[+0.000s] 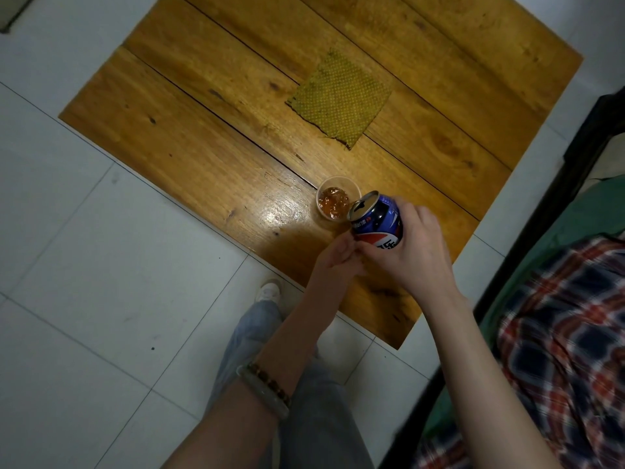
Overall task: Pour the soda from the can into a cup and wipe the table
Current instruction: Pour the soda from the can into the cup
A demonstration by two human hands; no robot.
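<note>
At the cup [328, 221], right fingers [411, 211] grip the tilted can [378, 221]; left fingers [341, 250], cannot tell

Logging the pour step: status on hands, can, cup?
Right hand grips the can, tilted at the cup rim. Left hand at can's base, grip unclear. Cup part-filled. Cloth lies apart, nothing in the way.

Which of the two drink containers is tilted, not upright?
The blue can, gripped by the right hand, leans toward the cup, which stands upright on the table.
</note>
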